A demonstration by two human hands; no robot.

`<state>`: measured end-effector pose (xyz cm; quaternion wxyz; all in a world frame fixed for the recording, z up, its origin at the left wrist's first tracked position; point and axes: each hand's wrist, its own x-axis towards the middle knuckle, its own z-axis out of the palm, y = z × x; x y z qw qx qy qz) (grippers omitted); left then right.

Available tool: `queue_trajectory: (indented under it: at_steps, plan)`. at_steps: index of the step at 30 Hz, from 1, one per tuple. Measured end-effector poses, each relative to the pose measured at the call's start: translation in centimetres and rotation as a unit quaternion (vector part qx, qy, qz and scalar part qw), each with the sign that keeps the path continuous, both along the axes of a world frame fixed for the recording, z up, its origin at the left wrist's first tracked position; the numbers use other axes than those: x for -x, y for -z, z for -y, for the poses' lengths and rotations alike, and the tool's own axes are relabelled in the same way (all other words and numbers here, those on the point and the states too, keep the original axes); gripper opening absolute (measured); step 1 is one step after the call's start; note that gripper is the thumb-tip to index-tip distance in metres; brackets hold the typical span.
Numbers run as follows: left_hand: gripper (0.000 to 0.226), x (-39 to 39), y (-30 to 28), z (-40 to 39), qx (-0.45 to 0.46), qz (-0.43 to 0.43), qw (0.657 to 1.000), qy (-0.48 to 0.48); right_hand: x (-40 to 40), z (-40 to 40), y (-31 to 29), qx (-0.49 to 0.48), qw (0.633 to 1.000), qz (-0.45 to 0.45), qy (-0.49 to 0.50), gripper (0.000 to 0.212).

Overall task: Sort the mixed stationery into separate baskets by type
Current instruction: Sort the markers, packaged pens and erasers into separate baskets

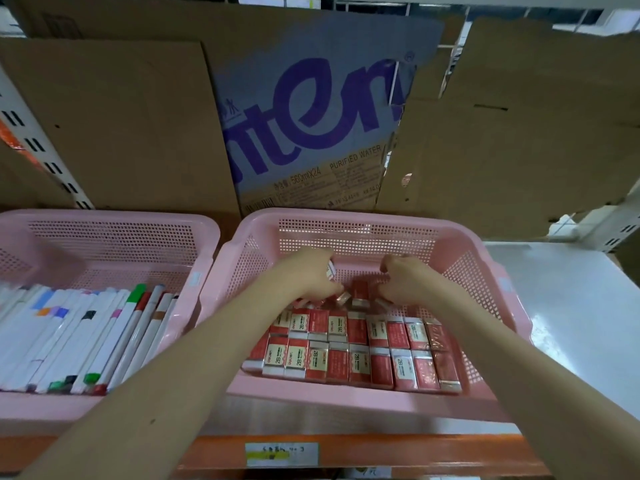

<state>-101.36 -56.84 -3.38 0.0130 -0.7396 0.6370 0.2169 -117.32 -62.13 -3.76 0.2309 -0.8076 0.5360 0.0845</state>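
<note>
Both hands are deep in the eraser basket [481, 237], working the far row. My left hand [308, 271] has its fingers curled round one eraser [330, 270]; that one sits tilted, white end poking out past the thumb side toward the right hand, long axis running roughly up and away from me. My right hand [403, 275] is curled down over the loose erasers [360, 289] lying between the two grips; I can't tell whether it's actually pinching one or just pressing, the fingertips are hidden. The loose ones sit just below and inboard of both hands, a few on edge or skewed, not squared up. Nearer to me than both grips are two packed rows of erasers [349, 351], each lying flat with its long axis pointing away from me, sleeves side by side. My read: the next move is dropping the held eraser into the third row, so it needs turning until its long axis matches the packed rows, then setting down just short of the left grip. The left hand is nearer that slot. The marker basket [207, 223], well off the left hand's outer side, holds markers [104, 334] lying lengthwise, untouched.
</note>
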Motion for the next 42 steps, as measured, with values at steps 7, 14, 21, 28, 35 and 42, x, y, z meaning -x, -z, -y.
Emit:
queue_trajectory:
  at_steps: [7, 14, 21, 28, 35, 42]
  plan:
    - [0.034, 1.1, 0.7, 0.9, 0.009, -0.041, 0.999, 0.025, -0.2, -0.5, 0.0, 0.007, 0.999, 0.036, -0.038, 0.044]
    - [0.034, 0.7, 1.1, 0.8, 0.029, -0.045, 0.996, 0.073, 0.2, -1.0, -0.8, -0.028, 0.999, 0.015, -0.019, 0.039]
    - [0.036, -1.5, -0.2, -0.7, 0.034, -0.054, 0.996, 0.059, -1.1, -0.8, -0.8, -0.060, 0.998, 0.024, -0.021, 0.041]
    - [0.025, -3.8, -1.8, -4.8, 0.175, -0.186, 0.959, -0.125, -3.5, -1.1, -0.5, -0.014, 0.997, -0.009, -0.081, 0.030]
    - [0.031, -3.3, -2.0, -5.5, 0.180, -0.233, 0.944, -0.147, -3.3, -1.2, -1.0, -0.030, 0.986, -0.059, -0.150, 0.039]
    - [0.027, -1.2, -2.3, -3.0, 0.079, -0.238, 0.965, -0.074, 0.3, -1.0, -2.0, 0.004, 0.998, 0.009, -0.058, 0.053]
